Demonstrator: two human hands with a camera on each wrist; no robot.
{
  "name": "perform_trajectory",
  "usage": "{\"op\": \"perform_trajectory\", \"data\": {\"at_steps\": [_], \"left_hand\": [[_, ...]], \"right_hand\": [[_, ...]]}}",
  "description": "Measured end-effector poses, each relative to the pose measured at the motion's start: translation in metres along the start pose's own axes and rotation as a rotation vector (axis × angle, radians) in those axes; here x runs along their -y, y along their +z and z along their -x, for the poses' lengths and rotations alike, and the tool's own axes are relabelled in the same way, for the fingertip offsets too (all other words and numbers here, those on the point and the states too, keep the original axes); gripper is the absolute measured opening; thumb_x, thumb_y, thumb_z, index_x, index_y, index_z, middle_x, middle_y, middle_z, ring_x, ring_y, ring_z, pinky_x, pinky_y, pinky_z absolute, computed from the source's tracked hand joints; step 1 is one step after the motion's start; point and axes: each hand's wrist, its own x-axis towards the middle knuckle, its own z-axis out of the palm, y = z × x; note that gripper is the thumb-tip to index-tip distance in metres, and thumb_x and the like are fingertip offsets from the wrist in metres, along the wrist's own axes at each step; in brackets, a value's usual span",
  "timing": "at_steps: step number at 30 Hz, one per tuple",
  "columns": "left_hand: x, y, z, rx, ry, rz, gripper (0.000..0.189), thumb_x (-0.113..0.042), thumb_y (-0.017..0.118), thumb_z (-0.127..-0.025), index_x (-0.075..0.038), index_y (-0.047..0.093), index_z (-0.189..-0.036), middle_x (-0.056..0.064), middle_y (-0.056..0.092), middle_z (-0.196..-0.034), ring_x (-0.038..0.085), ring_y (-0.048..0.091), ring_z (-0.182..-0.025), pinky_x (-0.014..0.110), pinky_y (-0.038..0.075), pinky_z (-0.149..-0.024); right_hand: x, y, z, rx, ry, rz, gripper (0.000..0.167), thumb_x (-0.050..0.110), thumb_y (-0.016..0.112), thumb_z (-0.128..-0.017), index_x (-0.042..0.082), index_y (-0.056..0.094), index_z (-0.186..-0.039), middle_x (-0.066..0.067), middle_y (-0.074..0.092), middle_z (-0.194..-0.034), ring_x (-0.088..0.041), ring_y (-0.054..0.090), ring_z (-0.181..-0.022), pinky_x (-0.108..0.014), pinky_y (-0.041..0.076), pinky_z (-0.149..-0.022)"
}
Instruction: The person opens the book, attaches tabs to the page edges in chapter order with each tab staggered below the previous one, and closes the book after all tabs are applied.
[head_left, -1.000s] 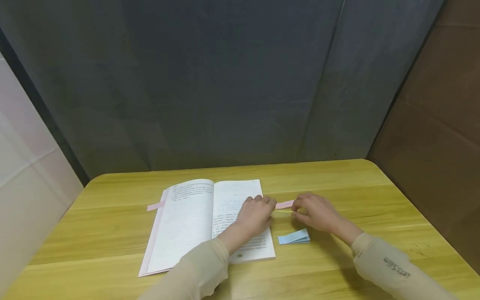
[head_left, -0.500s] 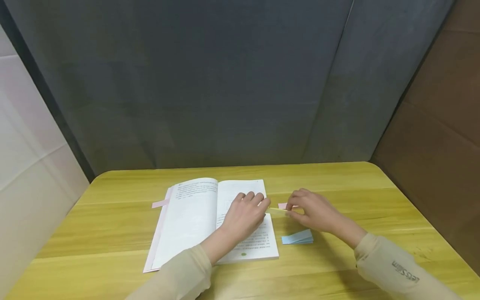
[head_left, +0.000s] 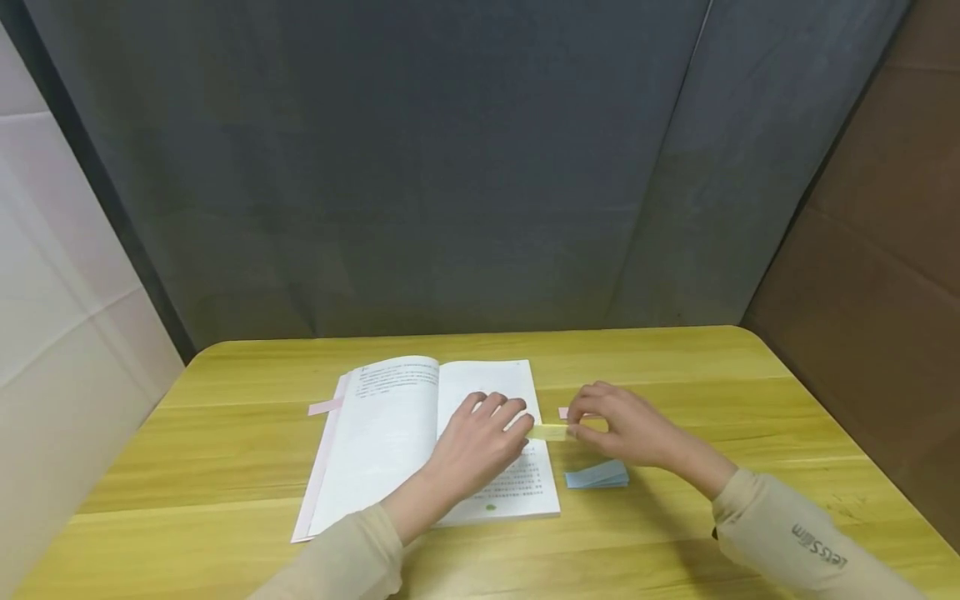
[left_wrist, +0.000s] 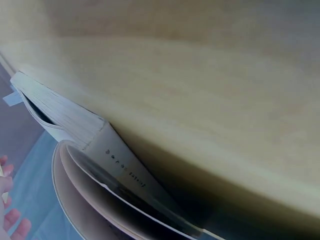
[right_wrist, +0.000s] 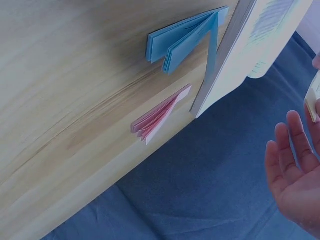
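the left hand (head_left: 474, 442) and the right hand (head_left: 626, 427) are apart, with a short flat yellow paper strip (head_left: 551, 432) spanning the gap between them; the left hand pinches one end between thumb and forefinger, and the right hand pinches the other; whether it is one sheet or several cannot be told; the left hand is over the right-hand page of an open white paper book with printed text (head_left: 390, 467), and the right hand is beyond that page's outer edge, over the yellow wood-grained table (head_left: 615, 542); nearer the person than the right hand's fingers lies a light blue stack of narrow paper strips (head_left: 596, 476), fanned out at one end; just past the right hand's fingertips, partly hidden by them, is a pink stack of narrow paper strips (head_left: 563, 412), also fanned; well to the left of the left hand, a pale pink paper tab (head_left: 324, 407) juts from the book's left edge; thin beige sleeves (head_left: 795, 533) cover both forearms, the right one bearing dark lettering; beyond both hands and the table hangs a dark grey cloth (head_left: 465, 167).
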Motion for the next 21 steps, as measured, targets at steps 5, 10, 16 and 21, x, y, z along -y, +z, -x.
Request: {"op": "perform_trajectory", "data": {"at_steps": [5,10,16,21], "left_hand": [[0.001,-0.007,0.005,0.004,-0.025,0.093,0.021,-0.028,0.067,-0.073,-0.015,0.058,-0.088,-0.001,0.056,-0.098,0.017,0.052,-0.087,0.032,0.042,-0.075],[0.003,-0.016,0.011,-0.006,-0.078,0.200,0.023,-0.028,0.068,-0.071,-0.015,0.061,-0.089,-0.002,0.056,-0.098,0.017,0.051,-0.089,0.033,0.041,-0.077],[0.009,-0.022,0.017,-0.057,-0.081,0.232,0.021,-0.028,0.069,-0.070,-0.015,0.061,-0.084,-0.002,0.056,-0.097,0.017,0.051,-0.089,0.032,0.040,-0.078],[0.011,-0.024,0.020,-0.075,-0.078,0.264,0.021,-0.029,0.070,-0.069,-0.014,0.062,-0.082,-0.002,0.056,-0.095,0.016,0.051,-0.089,0.032,0.039,-0.079]], "right_hand": [[0.004,0.002,0.000,-0.010,-0.015,-0.036,0.008,0.023,0.058,-0.085,0.017,0.061,-0.082,0.008,0.057,-0.092,-0.011,0.052,-0.083,-0.029,0.044,-0.068],[0.011,0.003,-0.001,-0.015,-0.015,-0.065,0.005,0.023,0.059,-0.085,0.019,0.060,-0.081,0.011,0.055,-0.091,-0.008,0.051,-0.085,-0.030,0.044,-0.071],[0.019,0.004,-0.003,-0.032,-0.017,-0.086,0.003,0.022,0.059,-0.084,0.020,0.059,-0.081,0.012,0.055,-0.089,-0.007,0.051,-0.086,-0.029,0.044,-0.072],[0.023,0.005,-0.003,-0.063,-0.013,-0.071,0.009,0.024,0.058,-0.085,0.017,0.061,-0.089,0.008,0.056,-0.095,-0.010,0.052,-0.091,-0.032,0.044,-0.076]]}}
